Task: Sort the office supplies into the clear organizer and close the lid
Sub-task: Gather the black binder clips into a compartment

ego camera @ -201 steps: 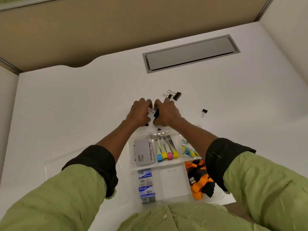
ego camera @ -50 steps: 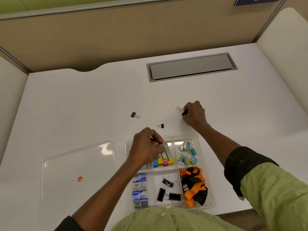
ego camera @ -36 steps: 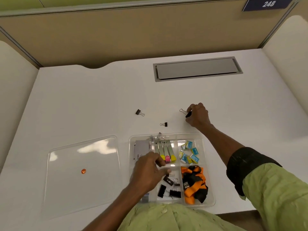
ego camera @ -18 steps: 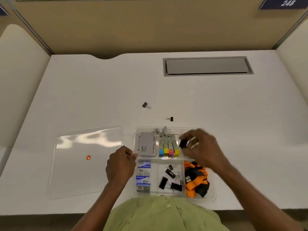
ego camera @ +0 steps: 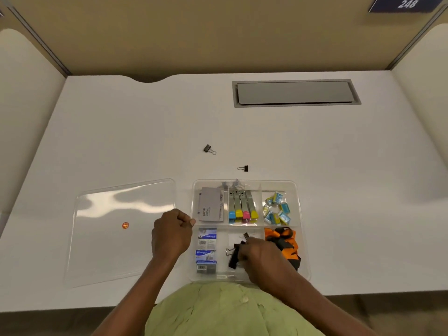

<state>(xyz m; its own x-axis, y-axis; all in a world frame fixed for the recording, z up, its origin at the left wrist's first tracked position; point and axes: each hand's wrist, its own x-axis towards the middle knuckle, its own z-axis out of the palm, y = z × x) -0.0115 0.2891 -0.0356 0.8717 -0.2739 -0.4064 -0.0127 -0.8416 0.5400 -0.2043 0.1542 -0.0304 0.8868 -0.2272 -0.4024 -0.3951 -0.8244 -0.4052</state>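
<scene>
The clear organizer (ego camera: 299, 214) sits at the table's near edge with its lid off. My right hand (ego camera: 259, 258) is low in the middle front compartment, fingers closed on a black binder clip (ego camera: 233, 259); another clip (ego camera: 246, 236) lies just behind it. My left hand (ego camera: 171, 236) is curled at the organizer's left rim, thumb on the edge. Two loose binder clips lie on the table beyond the organizer, one (ego camera: 245, 168) close to it, one (ego camera: 207, 148) further left. The clear lid (ego camera: 116, 253) lies flat to the left.
Other compartments hold a grey box (ego camera: 211, 207), coloured-tipped bars (ego camera: 242, 207), small blue and yellow packets (ego camera: 276, 209), staple boxes (ego camera: 206, 251) and an orange and black lanyard (ego camera: 287, 241). A grey cable hatch (ego camera: 295, 93) is set in the far table. Panels wall three sides.
My right hand came back from the far table with a binder clip and dropped into the middle front compartment. My left hand left that compartment and settled at the organizer's left rim.
</scene>
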